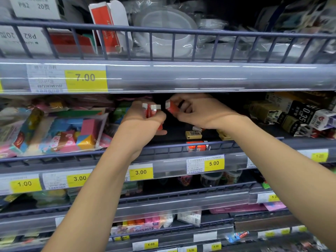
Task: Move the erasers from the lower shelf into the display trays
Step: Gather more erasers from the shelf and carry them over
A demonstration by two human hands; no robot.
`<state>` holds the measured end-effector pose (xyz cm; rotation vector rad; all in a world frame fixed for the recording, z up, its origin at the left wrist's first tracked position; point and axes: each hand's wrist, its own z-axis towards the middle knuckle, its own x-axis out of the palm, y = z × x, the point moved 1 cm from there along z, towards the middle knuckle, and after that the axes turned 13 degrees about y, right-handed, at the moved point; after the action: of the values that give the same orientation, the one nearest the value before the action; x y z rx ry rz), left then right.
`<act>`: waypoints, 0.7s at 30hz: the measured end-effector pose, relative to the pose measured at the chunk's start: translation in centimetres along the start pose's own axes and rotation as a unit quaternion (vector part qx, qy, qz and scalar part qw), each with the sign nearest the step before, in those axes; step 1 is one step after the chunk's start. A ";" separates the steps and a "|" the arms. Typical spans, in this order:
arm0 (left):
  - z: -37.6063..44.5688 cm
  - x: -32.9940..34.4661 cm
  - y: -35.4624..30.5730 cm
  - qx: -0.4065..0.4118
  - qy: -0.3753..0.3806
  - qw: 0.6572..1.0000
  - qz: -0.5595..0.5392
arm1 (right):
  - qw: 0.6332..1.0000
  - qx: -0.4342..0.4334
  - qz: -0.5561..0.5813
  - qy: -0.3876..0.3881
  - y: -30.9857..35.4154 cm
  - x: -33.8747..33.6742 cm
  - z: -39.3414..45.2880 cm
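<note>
Two bare hands are raised into the middle shelf (174, 135), just under the price rail of the shelf above. The left hand (143, 119) is closed around a small bunch of red erasers (151, 110) with white ends; at least two white ends stick up above the curled fingers, exact count unclear from blur. The right hand (198, 111) pinches one more red eraser (170, 106) between thumb and fingertips, held just beside the left hand's bunch, not touching it as far as I can tell.

On the shelf floor below the hands, toward the front rail, lie two yellow erasers (193, 134) near each other, one partly hidden by the right wrist. Right at the front edge, against the wire rail (163, 148), sits a red box of erasers (197, 146).

Left part of the same shelf: a clear bag of colourful block erasers (60, 131) leaning against the rail. Right part: black and white small boxes (301, 115), one marked 0.35.

Along the shelf's front edge run yellow price tags (214, 163) reading 1.00, 3.00, 3.00 and 5.00. The rail above carries a 7.00 tag (85, 77). Shelves further down hold mixed stationery, too blurred to identify.
</note>
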<state>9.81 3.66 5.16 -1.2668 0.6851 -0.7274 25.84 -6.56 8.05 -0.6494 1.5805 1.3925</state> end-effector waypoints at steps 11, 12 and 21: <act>-1.4 0.9 -0.8 0.063 0.017 0.998 -0.026 | 0.974 -0.090 0.172 -0.114 3.3 3.0 -4.0; -1.5 1.1 -0.9 0.066 0.015 0.998 -0.010 | 0.973 -0.091 0.176 -0.118 3.2 3.3 -4.1; -1.7 0.6 -0.2 0.035 0.052 0.997 0.040 | 0.980 -0.074 0.143 -0.118 3.1 4.6 -5.0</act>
<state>8.81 2.14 5.03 -1.1365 0.7841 -0.7485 19.72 -9.84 5.29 -0.3338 1.4297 1.7442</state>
